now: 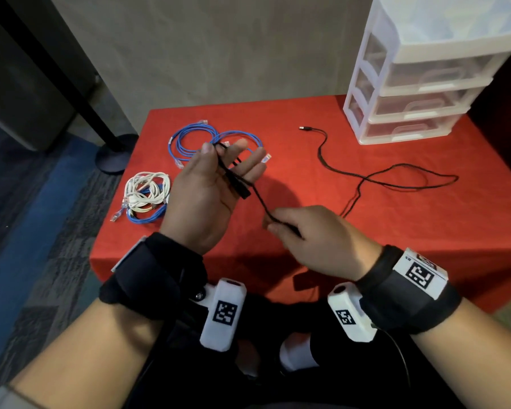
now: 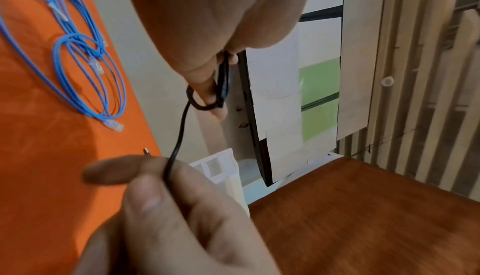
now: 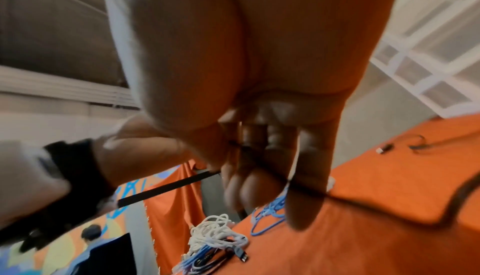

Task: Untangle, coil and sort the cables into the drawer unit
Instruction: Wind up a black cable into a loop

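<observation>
Black cable [image 1: 366, 180]: we hold one end raised above the red-covered bench [image 1: 307, 160], toward the front edge from the drawer unit [image 1: 419, 84]. Our left hand [image 1: 207, 193] stands palm-up with fingers [image 1: 250, 169] nearly straight; the cable is looped round them and pinned by the thumb, its connector end lying across the palm. Our right hand [image 1: 316, 240] pinches the same cable just beside the left hand, fingers curled round it. The rest trails loose over the bench, its far plug lying near the drawer unit's left.

Drawer unit: white frame, clear drawers, back right corner of the bench.

Blue cable coils [image 1: 195, 143]: flat on the bench, well left of the drawer unit, beyond our left hand.

White and blue cable bundle [image 1: 146, 196]: farther left still, near the bench's left edge.
</observation>
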Available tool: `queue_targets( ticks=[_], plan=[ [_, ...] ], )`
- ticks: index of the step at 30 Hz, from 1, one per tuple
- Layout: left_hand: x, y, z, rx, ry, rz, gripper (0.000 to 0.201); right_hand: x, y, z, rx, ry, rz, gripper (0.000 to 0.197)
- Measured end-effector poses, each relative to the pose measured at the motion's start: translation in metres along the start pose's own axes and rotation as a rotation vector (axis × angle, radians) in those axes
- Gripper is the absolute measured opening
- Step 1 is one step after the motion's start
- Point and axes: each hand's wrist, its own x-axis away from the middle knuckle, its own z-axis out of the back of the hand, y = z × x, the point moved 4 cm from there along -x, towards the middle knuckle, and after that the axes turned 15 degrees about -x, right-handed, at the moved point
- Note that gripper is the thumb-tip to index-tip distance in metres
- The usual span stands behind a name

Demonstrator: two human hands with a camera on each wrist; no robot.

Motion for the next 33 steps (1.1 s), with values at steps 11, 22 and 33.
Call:
queue_targets(
  ticks=[11,22,33],
  plan=[
    [0.018,-0.016,-0.007,-1.321,-0.143,-0.319,0.020,0.001,-0.037,0.031,0.102,-0.042,0.120,0.018],
    [0.036,-0.006,-0.021,-0.621,-0.303,0.131,0.026,-0.024,-0.004,0.074,-0.206,0.312,0.056,0.017],
    [0.007,0.000,-0.012,-0.345,0.047,-0.057,0.019,0.006,-0.009,-0.008,-0.067,0.076,-0.021,0.017]
  ],
)
